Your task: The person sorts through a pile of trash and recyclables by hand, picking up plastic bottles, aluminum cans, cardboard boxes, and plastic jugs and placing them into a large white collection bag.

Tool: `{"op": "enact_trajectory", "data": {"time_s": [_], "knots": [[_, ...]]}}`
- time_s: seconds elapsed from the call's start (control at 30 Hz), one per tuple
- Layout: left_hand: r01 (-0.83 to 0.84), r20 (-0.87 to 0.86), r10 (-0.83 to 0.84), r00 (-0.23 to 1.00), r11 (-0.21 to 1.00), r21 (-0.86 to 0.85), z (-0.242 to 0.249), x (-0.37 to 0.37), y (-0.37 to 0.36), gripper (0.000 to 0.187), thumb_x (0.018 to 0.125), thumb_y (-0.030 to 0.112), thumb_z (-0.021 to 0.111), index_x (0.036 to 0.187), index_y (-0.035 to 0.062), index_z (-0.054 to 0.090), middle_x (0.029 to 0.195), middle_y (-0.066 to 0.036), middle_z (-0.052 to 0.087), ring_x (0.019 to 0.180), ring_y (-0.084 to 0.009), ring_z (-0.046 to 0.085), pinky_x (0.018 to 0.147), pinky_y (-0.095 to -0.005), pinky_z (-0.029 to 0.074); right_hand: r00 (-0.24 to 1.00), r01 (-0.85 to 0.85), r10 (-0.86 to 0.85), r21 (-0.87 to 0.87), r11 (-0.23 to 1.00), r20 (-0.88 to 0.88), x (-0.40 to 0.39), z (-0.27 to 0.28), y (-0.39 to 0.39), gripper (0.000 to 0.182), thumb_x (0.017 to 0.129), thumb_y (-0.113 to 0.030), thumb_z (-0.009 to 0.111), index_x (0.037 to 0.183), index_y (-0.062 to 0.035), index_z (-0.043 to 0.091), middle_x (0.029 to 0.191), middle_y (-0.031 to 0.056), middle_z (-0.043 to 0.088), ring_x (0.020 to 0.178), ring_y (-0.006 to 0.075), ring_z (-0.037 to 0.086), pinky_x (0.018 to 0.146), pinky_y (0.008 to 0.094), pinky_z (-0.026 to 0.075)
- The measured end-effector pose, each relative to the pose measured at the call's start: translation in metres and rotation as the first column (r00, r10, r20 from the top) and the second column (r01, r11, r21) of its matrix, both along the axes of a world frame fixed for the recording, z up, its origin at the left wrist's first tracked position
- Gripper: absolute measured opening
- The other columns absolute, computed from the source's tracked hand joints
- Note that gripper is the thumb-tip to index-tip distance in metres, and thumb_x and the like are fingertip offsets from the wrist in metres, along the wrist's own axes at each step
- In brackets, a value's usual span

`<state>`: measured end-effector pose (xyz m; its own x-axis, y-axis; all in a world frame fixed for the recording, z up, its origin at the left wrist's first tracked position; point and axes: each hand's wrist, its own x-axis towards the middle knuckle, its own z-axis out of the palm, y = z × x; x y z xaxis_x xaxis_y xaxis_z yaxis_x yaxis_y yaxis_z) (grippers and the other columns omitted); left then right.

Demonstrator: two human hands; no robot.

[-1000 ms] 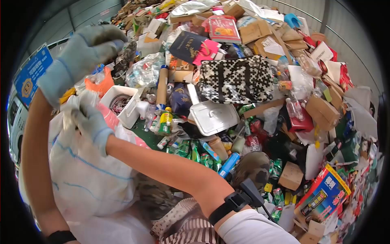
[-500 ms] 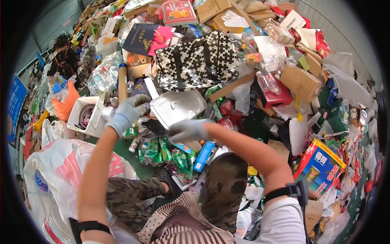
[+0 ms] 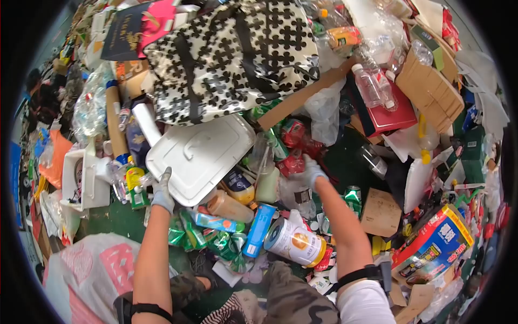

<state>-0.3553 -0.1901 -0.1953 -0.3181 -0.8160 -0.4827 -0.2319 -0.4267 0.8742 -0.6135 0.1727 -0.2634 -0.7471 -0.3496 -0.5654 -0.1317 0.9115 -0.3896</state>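
Note:
My left hand (image 3: 163,193), in a pale glove, grips the lower left edge of a white plastic lid (image 3: 202,154); its thumb shows along the rim and the other fingers are hidden. To the right, my gloved right hand (image 3: 314,173) reaches beside a crushed red can (image 3: 292,163), fingers stretched out; contact is hard to make out. Between my hands lie a sauce bottle with a dark label (image 3: 238,184), a cloudy bottle (image 3: 266,183), a blue can (image 3: 259,229), a large white tin (image 3: 295,242) and crushed green cans (image 3: 218,243).
A black-and-white patterned bag (image 3: 232,59) lies behind the lid. At the left are a white plastic bin (image 3: 81,183) and a printed white sack (image 3: 91,275). A red box (image 3: 380,105) with clear bottles and several cardboard pieces lie right. Mixed waste is heaped all round.
My view has come closer to the heap. My left hand has moved onto the lid's edge, and my right hand has gone right, from near the lid to the red cans.

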Motion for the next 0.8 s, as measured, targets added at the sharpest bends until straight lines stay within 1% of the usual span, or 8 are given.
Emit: {"op": "enact_trajectory", "data": {"time_s": [0.13, 0.23, 0.3, 0.37, 0.5, 0.57, 0.63, 0.8], "knots": [[0.031, -0.101, -0.031, 0.994, 0.999, 0.006, -0.02, 0.004, 0.035, 0.06, 0.08, 0.015, 0.063, 0.131, 0.003, 0.034, 0.123, -0.015, 0.049, 0.107, -0.0277, 0.053, 0.09, -0.0378, 0.047, 0.981, -0.005, 0.037, 0.163, 0.987, -0.192, 0.046, -0.028, -0.01, 0.098, 0.064, -0.034, 0.071, 0.141, -0.0113, 0.016, 0.134, 0.0226, 0.035, 0.124, 0.0333, 0.037, 0.1, 0.0382, 0.035], [-0.058, -0.182, 0.051, 0.982, 0.998, -0.035, -0.006, 0.02, 0.076, 0.058, 0.082, 0.012, 0.06, 0.132, 0.0041, 0.031, 0.126, -0.014, 0.046, 0.111, -0.0278, 0.05, 0.094, -0.039, 0.044, 0.978, 0.207, -0.21, -0.096, 0.974, -0.016, 0.033, -0.041, 0.052, 0.071, 0.07, -0.011, 0.064, 0.134, -0.0118, 0.035, 0.109, 0.0208, 0.057, 0.1, 0.0285, 0.059, 0.084, 0.0358, 0.046], [-0.019, -0.21, 0.024, 0.977, 1.0, 0.022, -0.013, 0.051, 0.112, 0.058, 0.083, 0.012, 0.06, 0.133, 0.0061, 0.03, 0.127, -0.013, 0.046, 0.111, -0.0282, 0.05, 0.093, -0.0404, 0.044, 0.969, 0.239, -0.247, -0.324, 0.915, 0.019, 0.004, -0.04, 0.1, 0.04, 0.074, -0.015, 0.062, 0.113, -0.0158, 0.056, 0.101, 0.0156, 0.062, 0.086, 0.0338, 0.061, 0.078, 0.0389, 0.048], [-0.021, -0.135, 0.04, 0.99, 0.99, 0.14, -0.007, 0.065, 0.148, 0.057, 0.084, 0.012, 0.06, 0.132, 0.0056, 0.031, 0.125, -0.013, 0.046, 0.111, -0.0271, 0.05, 0.093, -0.0407, 0.044, 0.968, -0.048, -0.054, -0.39, 0.92, -0.246, -0.025, 0.006, 0.079, 0.02, 0.074, -0.016, 0.06, 0.094, -0.0112, 0.063, 0.098, 0.0118, 0.062, 0.086, 0.0318, 0.06, 0.076, 0.0381, 0.048], [0.14, -0.013, -0.142, 0.99, 0.948, 0.285, 0.013, 0.078, 0.214, 0.061, 0.082, 0.01, 0.063, 0.132, 0.0039, 0.03, 0.123, -0.01, 0.048, 0.108, -0.0224, 0.05, 0.092, -0.0355, 0.044, 0.633, -0.529, 0.455, 0.078, 0.845, -0.626, -0.093, 0.024, 0.037, 0.025, 0.069, -0.014, 0.062, 0.094, -0.0109, 0.062, 0.099, 0.0151, 0.061, 0.09, 0.0316, 0.059, 0.077, 0.0375, 0.048], [0.435, 0.085, -0.448, 0.89, 0.89, 0.14, 0.001, 0.091, 0.243, 0.058, 0.082, 0.012, 0.062, 0.131, 0.0036, 0.033, 0.12, -0.01, 0.05, 0.106, -0.0203, 0.051, 0.09, -0.0331, 0.044, 0.775, -0.427, 0.513, 0.293, 0.855, -0.369, -0.12, 0.044, 0.02, 0.025, 0.067, -0.015, 0.063, 0.091, -0.0098, 0.063, 0.1, 0.0166, 0.06, 0.09, 0.0331, 0.059, 0.079, 0.0374, 0.048], [0.523, 0.059, -0.547, 0.835, 0.823, 0.221, -0.019, 0.076, 0.26, 0.053, 0.082, 0.014, 0.062, 0.128, 0.0023, 0.037, 0.115, -0.01, 0.053, 0.103, -0.0185, 0.053, 0.088, -0.0305, 0.044, 0.855, -0.152, 0.124, -0.014, 0.988, -0.504, -0.142, 0.038, 0.024, 0.024, 0.068, -0.017, 0.062, 0.091, -0.0087, 0.064, 0.099, 0.0165, 0.061, 0.09, 0.0321, 0.059, 0.079, 0.0381, 0.047], [0.765, 0.024, -0.773, 0.634, 0.631, 0.128, -0.003, -0.039, 0.297, 0.056, 0.082, 0.025, 0.062, 0.128, 0.0031, 0.039, 0.11, -0.012, 0.057, 0.1, -0.0181, 0.054, 0.088, -0.0318, 0.042, 0.883, -0.187, 0.067, -0.218, 0.958, -0.464, -0.138, 0.074, -0.001, 0.026, 0.072, -0.021, 0.064, 0.095, -0.0087, 0.063, 0.096, 0.0169, 0.062, 0.091, 0.0286, 0.06, 0.078, 0.037, 0.047]]}}
